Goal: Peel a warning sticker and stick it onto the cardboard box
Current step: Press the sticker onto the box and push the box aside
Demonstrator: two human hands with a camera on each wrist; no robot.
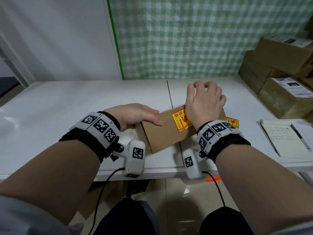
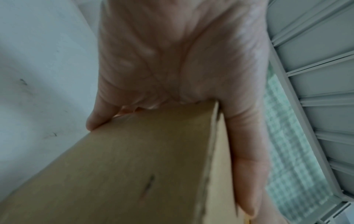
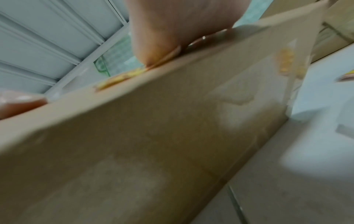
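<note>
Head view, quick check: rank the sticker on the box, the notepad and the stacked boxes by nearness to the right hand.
1. Sticker on the box: partly under the right hand.
2. Notepad: on the table, to the hand's right.
3. Stacked boxes: far right corner, behind the notepad.

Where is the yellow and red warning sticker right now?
In the head view the yellow and red warning sticker lies on top of the brown cardboard box at table centre, partly under the right hand, with the left hand holding the box's left end.
</note>
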